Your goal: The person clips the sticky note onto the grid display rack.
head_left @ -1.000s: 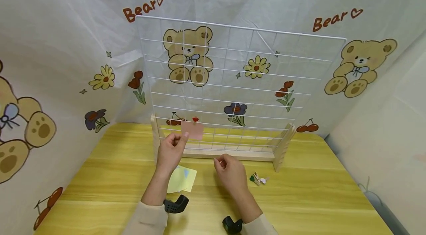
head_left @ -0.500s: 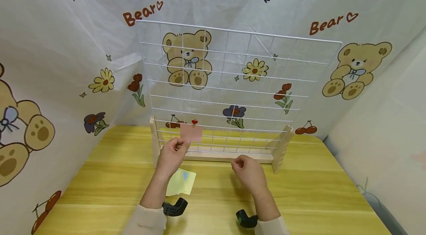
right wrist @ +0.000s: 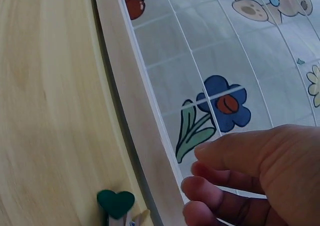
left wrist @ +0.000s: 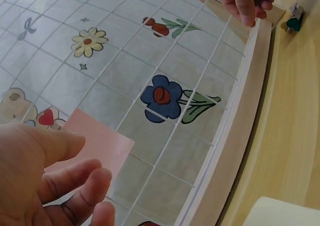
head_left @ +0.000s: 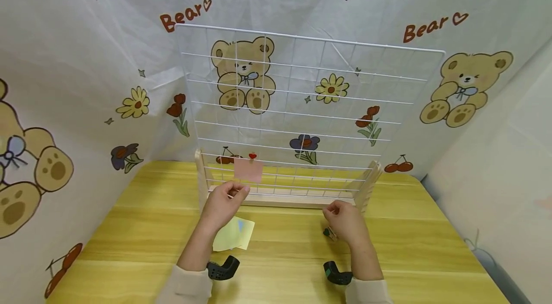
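A pink sticky note (head_left: 248, 171) hangs on the white wire grid (head_left: 297, 115) from a small clothespin with a red heart (head_left: 252, 156). Just below the note is my left hand (head_left: 224, 204); in the left wrist view its thumb and fingers are apart, with nothing between them. My right hand (head_left: 346, 220) is above the table at the grid's right end, fingers loosely bent and holding nothing. Close under it lies a clothespin with a green heart (right wrist: 115, 204), partly hidden in the head view by the hand. Other clips beside it are mostly covered.
Yellow sticky notes (head_left: 230, 237), one with a blue patch, lie on the wooden table (head_left: 280, 265) below the left hand. A wooden base (head_left: 297, 201) with slanted end posts (head_left: 368, 186) carries the grid. Behind it hangs a bear-print cloth (head_left: 297, 7).
My right hand has moved rightward from the table's middle to over the clips. My left hand has dropped slightly from the pink note's lower corner, and the note stays hanging.
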A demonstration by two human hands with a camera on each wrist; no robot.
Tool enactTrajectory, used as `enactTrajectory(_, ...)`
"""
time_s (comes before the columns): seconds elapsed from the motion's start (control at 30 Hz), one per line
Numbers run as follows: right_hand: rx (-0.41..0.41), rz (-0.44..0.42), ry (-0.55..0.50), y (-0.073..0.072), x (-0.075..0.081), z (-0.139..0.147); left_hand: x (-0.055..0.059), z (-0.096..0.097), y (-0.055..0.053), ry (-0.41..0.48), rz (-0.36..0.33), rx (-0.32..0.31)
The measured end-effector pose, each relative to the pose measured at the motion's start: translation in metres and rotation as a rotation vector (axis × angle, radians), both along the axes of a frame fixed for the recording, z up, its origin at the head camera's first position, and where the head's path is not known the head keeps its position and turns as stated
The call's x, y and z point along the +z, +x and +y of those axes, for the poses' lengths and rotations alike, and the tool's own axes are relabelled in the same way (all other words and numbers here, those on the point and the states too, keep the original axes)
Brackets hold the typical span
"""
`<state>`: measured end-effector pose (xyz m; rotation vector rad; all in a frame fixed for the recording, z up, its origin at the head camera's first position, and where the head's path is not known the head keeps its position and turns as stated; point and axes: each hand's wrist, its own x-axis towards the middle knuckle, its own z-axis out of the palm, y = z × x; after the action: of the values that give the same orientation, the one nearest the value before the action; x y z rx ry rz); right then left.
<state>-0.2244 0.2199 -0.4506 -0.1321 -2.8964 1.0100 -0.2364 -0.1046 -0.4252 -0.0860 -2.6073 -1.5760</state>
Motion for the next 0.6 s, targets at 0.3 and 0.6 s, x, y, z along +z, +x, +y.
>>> enactTrajectory(0.3,0.007,-0.033,0.007,0.003,0.003,0.017,-0.007,-0.004,0.003,-0.153,-0.083,-0.062)
enactTrajectory(0.6,-0.02,-0.064,0.042,0.004,0.006,0.028,-0.014,-0.019,0.009,-0.31,-0.11,-0.089)
